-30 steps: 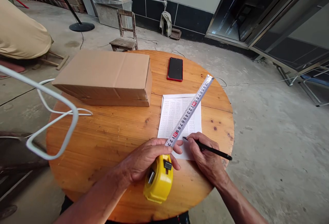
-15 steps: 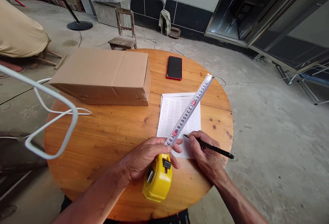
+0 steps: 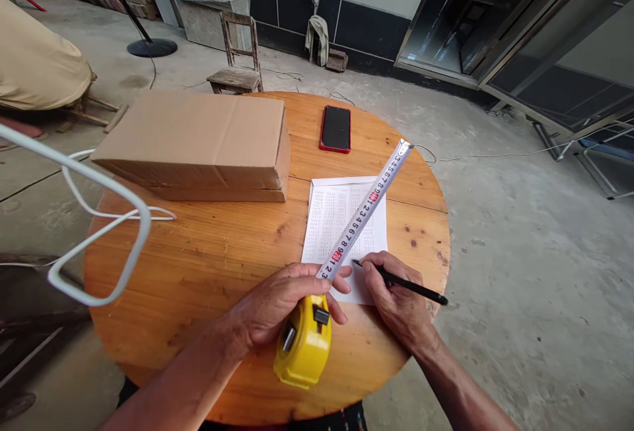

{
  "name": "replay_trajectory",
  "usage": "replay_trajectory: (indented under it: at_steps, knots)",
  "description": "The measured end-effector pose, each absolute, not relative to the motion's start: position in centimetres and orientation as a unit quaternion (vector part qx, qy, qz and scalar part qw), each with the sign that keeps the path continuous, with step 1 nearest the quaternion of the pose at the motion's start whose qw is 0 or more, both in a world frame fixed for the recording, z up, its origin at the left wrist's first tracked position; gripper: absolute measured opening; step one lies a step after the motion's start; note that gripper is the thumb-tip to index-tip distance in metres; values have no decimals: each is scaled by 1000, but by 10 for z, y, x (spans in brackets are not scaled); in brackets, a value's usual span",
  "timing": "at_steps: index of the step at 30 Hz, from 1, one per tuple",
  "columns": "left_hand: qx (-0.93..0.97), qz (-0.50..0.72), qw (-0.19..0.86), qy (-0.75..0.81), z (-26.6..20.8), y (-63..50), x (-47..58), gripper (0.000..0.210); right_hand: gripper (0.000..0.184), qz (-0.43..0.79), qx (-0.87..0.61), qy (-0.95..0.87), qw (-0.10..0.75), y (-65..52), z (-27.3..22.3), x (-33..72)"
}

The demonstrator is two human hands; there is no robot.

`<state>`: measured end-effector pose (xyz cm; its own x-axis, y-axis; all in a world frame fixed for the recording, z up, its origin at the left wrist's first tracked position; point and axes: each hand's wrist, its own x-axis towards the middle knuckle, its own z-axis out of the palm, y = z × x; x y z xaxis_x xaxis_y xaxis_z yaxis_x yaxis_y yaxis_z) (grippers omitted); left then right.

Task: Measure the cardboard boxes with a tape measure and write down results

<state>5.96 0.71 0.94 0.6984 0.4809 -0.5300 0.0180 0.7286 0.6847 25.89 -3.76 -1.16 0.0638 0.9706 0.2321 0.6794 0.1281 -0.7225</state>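
Over the last second almost nothing has changed: both hands keep the same pose, the black pen [image 3: 413, 290] has shifted only a hair, and the whole scene sits slightly higher and further left (a small movement of the head camera, by the look of it). The left hand [image 3: 284, 296] grips the yellow tape measure [image 3: 304, 348], thumb on the drawn-out blade [image 3: 364, 213] just above the case, some fingers spread beyond it. The right hand [image 3: 399, 296] is closed on the pen, its tip over the lower part of a printed sheet [image 3: 324, 220]; whether it touches the paper I cannot tell. The blade runs slantwise over the sheet, hiding a strip of its print, and its hooked end reaches past the sheet's upper right corner, near the rim of the round wooden table [image 3: 228, 246]. Beyond the sheet lies a phone [image 3: 335, 129] in a red case, face up, and a cardboard box [image 3: 198, 131] takes up the far left of the tabletop. A white cord or tube [image 3: 142, 226] loops across the left foreground, covering part of the table's edge; a worn wooden chair [image 3: 238, 79] stands behind.
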Motion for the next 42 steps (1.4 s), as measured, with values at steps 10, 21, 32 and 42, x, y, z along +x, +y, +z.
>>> replay_trajectory:
  at_steps: [10,21,32,42]
  knots:
    - [333,122,857,374,16,8,60,25,15,211,-630,-644,380,-38,-11,259]
    - [341,137,857,362,15,8,61,23,16,210,-664,-603,390,-41,-16,263]
    - [356,135,853,356,15,8,60,22,16,219,-654,-608,393,-39,-13,260]
    - [340,127,852,377,20,9,61,24,16,221,-654,-605,397,-39,-12,259]
